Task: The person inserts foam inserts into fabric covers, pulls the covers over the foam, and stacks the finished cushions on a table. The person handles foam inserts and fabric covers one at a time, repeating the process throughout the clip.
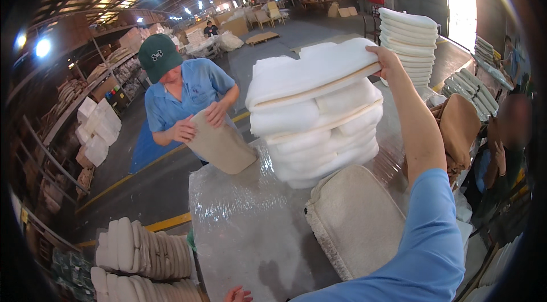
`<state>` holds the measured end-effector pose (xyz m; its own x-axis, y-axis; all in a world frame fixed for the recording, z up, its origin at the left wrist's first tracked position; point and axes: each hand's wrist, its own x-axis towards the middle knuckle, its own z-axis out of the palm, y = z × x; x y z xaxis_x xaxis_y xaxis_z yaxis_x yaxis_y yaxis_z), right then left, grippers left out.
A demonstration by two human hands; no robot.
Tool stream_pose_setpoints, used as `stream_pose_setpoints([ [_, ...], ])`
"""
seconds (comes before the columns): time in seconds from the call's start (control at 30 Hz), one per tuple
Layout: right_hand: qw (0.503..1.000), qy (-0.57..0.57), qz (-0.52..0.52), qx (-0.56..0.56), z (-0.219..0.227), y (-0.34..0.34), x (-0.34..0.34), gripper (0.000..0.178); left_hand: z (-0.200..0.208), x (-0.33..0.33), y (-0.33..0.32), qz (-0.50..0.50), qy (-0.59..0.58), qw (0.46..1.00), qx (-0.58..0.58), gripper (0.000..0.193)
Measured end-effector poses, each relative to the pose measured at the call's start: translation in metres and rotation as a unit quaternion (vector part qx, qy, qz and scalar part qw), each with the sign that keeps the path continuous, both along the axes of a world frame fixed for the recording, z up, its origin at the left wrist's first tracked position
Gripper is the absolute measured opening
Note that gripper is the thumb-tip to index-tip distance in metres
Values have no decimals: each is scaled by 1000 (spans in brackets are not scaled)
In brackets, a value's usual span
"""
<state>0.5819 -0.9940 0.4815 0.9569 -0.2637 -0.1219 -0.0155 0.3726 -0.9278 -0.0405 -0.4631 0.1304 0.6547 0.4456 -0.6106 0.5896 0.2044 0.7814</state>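
A tall stack of white foam cushion pads (325, 125) stands on the table (245, 239), which is covered in clear plastic film. My right hand (388, 63) grips the right end of the top white pad (313, 71), its arm stretched far forward. Only the fingers of my left hand (238, 295) show at the lower edge, slightly apart over the table with nothing in them. A beige, fleece-edged cushion cover (364, 216) lies flat under my right arm, in front of the stack.
Across the table, a co-worker (188, 91) in a blue shirt and green cap holds a beige cover (222, 142). Stacked cushions (142, 251) stand lower left, more white pads (408, 46) behind right. Brown material (458, 131) and a blurred person (501, 148) are at right.
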Motion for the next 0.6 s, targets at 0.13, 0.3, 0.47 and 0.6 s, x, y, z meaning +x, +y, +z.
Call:
stream_pose_setpoints([
  [0.13, 990, -93, 18, 100, 0, 3, -22, 53, 38, 66, -33, -105, -106, 988, 42, 44],
  [0.3, 961, -217, -33, 169, 6, 2, -88, 57, 48, 139, -54, -223, -230, 947, 4, 36],
  [0.47, 934, -246, -87, 243, -6, 40, -214, 52, 106, 167, -6, -194, -327, 916, -129, 38],
  [0.6, 929, -217, -26, 298, -30, 75, -335, 50, 139, 182, 63, -98, -343, 903, -240, 46],
])
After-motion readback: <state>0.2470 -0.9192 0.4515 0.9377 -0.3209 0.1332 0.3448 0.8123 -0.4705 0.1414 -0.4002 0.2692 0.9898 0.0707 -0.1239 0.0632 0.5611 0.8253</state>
